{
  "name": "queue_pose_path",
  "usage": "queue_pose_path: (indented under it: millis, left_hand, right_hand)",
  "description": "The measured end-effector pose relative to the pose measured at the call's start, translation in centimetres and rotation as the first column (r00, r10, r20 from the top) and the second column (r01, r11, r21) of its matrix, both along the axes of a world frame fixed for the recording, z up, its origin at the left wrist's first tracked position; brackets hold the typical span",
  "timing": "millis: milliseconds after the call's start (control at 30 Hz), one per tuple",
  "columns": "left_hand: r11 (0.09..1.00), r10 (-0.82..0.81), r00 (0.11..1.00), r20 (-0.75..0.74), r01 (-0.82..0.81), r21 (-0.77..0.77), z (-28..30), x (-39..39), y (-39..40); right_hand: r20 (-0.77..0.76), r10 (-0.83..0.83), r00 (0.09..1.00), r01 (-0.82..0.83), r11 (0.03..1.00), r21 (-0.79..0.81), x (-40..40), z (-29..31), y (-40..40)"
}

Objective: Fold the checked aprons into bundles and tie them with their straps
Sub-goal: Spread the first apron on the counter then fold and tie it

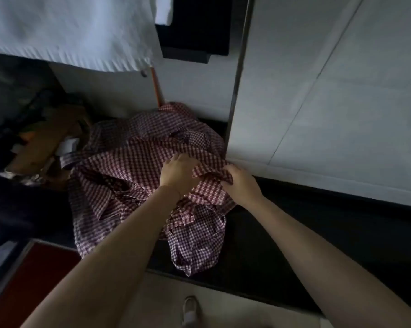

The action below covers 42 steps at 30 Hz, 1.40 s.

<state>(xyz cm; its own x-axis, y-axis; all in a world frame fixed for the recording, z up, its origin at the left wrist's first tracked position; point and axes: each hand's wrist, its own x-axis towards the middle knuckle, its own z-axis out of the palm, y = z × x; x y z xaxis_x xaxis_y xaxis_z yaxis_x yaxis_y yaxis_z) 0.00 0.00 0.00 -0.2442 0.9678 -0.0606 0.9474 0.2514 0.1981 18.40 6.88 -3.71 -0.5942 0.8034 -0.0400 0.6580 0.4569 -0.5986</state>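
A loose heap of red-checked aprons [133,166] lies on the dark countertop [282,245], spilling toward its near edge and bunched against the wall at the back. The left hand [177,172] presses curled fingers into the cloth; the right hand [241,183] pinches a fold beside it. To the right the counter lies bare; clutter [41,138] crowds the left.

Crumpled red-and-white checked cloth aprons [133,166] — thin woven fabric, matt, heavily creased. Dark countertop [294,245] is seen smooth, faintly glossy. White ribbed towel [64,39] — soft, matt. Brown cardboard pieces [45,138] look dull.
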Motion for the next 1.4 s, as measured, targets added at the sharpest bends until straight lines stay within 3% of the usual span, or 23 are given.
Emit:
queue_pose_path:
  millis: [267, 667, 800, 967, 1100, 1233, 1400]
  left_hand:
    - [0.952, -0.001, 0.997, 0.077, -0.023, 0.305, 1.7, -1.4, 0.3]
    - [0.963, 0.131, 0.991, 0.026, -0.134, 0.233, 8.9, -3.3, 0.4]
    - [0.941, 0.109, 0.992, 0.061, -0.123, 0.314, 14.2, -0.6, -0.3]
    - [0.924, 0.025, 0.997, 0.068, -0.049, 0.38, 20.4, 5.8, 0.2]
    - [0.948, -0.027, 0.999, 0.023, 0.018, 0.318, 23.0, 12.2, 1.5]
    - [0.961, -0.02, 0.999, 0.025, 0.012, 0.276, 23.7, 18.5, 2.0]
    - [0.875, -0.044, 0.986, 0.16, -0.039, 0.482, 25.9, 25.3, 1.7]
  right_hand:
    - [0.013, -0.222, 0.975, 0.221, 0.973, 0.065, -2.1, 2.2, 0.9]
    - [-0.255, -0.5, 0.828, 0.549, 0.816, 0.181, 0.5, 13.4, 2.8]
    - [-0.339, -0.536, 0.773, 0.624, 0.736, 0.26, 5.1, 19.2, 2.7]
    - [-0.315, -0.622, 0.717, 0.694, 0.599, 0.399, 14.9, 25.7, 2.1]
    - [-0.27, -0.715, 0.645, 0.742, 0.503, 0.442, 24.1, 28.6, 0.9]
    - [-0.336, -0.757, 0.561, 0.808, 0.411, 0.423, 32.1, 30.3, -1.0]
    - [-0.453, -0.71, 0.54, 0.824, 0.337, 0.455, 39.1, 32.8, -2.4]
